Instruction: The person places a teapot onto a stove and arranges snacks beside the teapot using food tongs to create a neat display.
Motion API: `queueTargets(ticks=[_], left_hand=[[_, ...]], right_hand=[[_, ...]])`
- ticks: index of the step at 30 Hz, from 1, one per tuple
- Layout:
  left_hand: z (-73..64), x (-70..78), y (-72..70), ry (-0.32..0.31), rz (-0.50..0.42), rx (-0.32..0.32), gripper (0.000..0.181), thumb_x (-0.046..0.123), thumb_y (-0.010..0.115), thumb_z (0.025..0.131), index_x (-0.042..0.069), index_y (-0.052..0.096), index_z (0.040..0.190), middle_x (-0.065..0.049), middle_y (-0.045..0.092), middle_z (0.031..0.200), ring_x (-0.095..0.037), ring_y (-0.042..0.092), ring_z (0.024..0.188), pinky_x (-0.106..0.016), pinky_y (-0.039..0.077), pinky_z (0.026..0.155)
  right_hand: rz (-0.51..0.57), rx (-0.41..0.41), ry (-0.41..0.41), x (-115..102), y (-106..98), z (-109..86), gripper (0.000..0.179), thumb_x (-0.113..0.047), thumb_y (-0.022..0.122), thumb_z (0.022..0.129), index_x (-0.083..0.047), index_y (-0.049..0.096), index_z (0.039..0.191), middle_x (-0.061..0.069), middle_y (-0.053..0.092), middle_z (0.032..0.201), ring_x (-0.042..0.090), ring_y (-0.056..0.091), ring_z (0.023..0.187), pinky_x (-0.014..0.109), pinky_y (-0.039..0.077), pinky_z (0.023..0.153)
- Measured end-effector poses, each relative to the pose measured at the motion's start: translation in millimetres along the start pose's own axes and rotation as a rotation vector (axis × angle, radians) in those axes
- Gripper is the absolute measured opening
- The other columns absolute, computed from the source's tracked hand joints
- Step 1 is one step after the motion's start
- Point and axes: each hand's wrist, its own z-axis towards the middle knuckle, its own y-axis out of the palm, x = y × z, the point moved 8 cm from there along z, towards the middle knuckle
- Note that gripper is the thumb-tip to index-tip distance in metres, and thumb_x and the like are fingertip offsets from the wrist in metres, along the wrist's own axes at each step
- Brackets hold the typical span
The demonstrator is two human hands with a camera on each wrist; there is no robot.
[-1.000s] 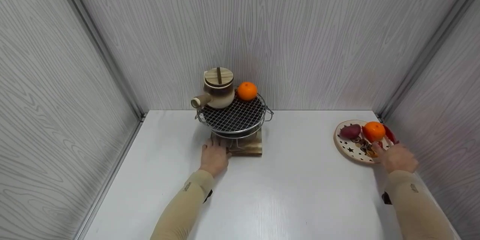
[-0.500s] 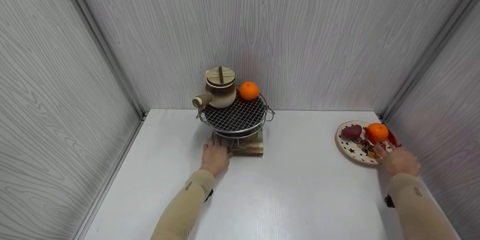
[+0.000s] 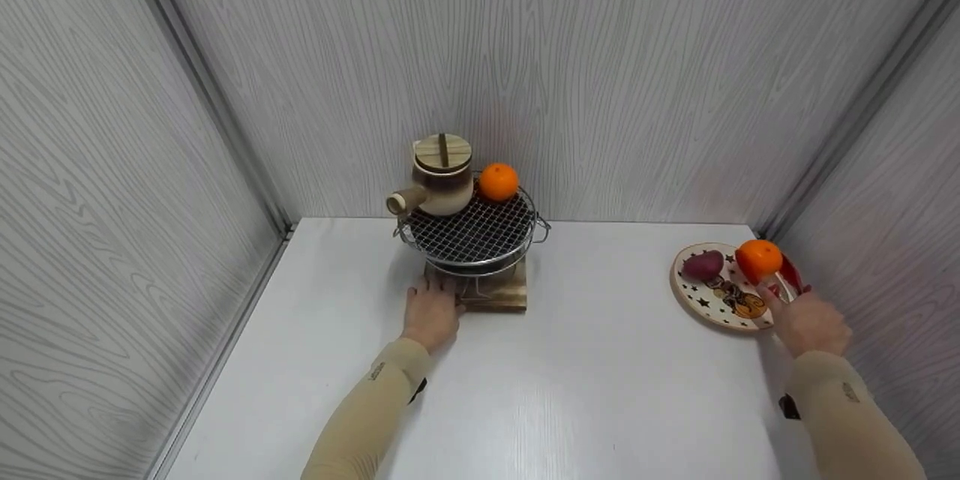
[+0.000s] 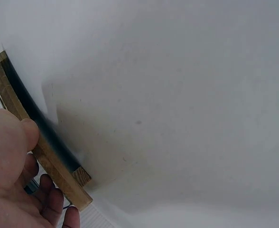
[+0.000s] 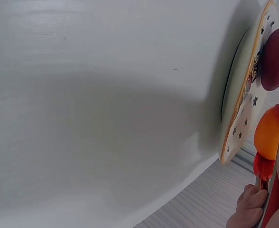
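Note:
In the head view my right hand (image 3: 810, 322) grips red-tipped tongs (image 3: 790, 276). Between their tips is an orange (image 3: 760, 258), over the right part of a star-patterned plate (image 3: 677, 291). The right wrist view shows red tips on both sides of that orange (image 5: 267, 135), apart from the plate (image 5: 234, 118). A dark purple oval vegetable (image 3: 703, 265) lies on the plate's left part. My left hand (image 3: 431, 315) holds the near left corner of the wooden base (image 3: 495, 298) under a small grill; in the left wrist view the thumb presses the wooden base's edge (image 4: 59, 173).
A round wire grill (image 3: 472, 229) stands on the base near the back wall. On its mesh are a lidded clay pot (image 3: 444, 187), its handle pointing left, and a second orange (image 3: 499, 182). Grey wood-patterned walls (image 3: 600, 75) enclose the white table (image 3: 600, 390) on three sides.
My right hand and the tongs have moved slightly right, and the orange between the tips has shifted right and a little up. My left hand stays on the base.

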Motion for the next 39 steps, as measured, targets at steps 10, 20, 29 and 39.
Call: queueTargets(ticks=[10, 20, 29, 39], left_hand=[[0.5, -0.7, 0.2, -0.003, -0.023, -0.014, 0.075, 0.041, 0.076, 0.106, 0.000, 0.050, 0.163, -0.032, 0.046, 0.169, -0.049, 0.058, 0.142, -0.062, 0.054, 0.109], [2.8, -2.4, 5.2, -0.007, 0.001, -0.043, 0.077, 0.045, 0.074, 0.107, 0.003, 0.048, 0.166, -0.033, 0.047, 0.169, -0.048, 0.055, 0.145, -0.062, 0.052, 0.114], [1.4, -0.8, 2.5, -0.002, -0.003, -0.040, 0.075, 0.043, 0.074, 0.107, 0.001, 0.049, 0.164, -0.034, 0.047, 0.168, -0.049, 0.057, 0.144, -0.062, 0.054, 0.113], [1.4, -0.9, 3.2, -0.004, 0.001, -0.041, 0.074, 0.044, 0.074, 0.107, 0.002, 0.049, 0.164, -0.032, 0.048, 0.168, -0.048, 0.057, 0.144, -0.062, 0.053, 0.114]], right_hand=[[0.025, 0.040, -0.037, -21.1, -13.8, -8.1, 0.095, -0.096, 0.036, 0.099, -0.002, 0.053, 0.092, 0.006, 0.046, 0.067, 0.024, 0.051, 0.059, 0.034, 0.046, 0.051], [0.007, 0.110, -0.122, -44.3, -30.4, -12.4, 0.115, -0.102, 0.032, 0.094, 0.009, 0.056, 0.114, 0.015, 0.049, 0.077, 0.034, 0.054, 0.068, 0.040, 0.043, 0.057], [-0.005, 0.142, -0.193, -56.7, -38.2, -18.5, 0.118, -0.094, 0.036, 0.101, 0.017, 0.053, 0.136, 0.034, 0.064, 0.096, 0.044, 0.061, 0.079, 0.050, 0.049, 0.068], [-0.001, 0.189, -0.236, -75.1, -45.2, -31.1, 0.117, -0.095, 0.041, 0.099, 0.014, 0.055, 0.140, 0.026, 0.059, 0.086, 0.040, 0.056, 0.071, 0.041, 0.042, 0.057]])
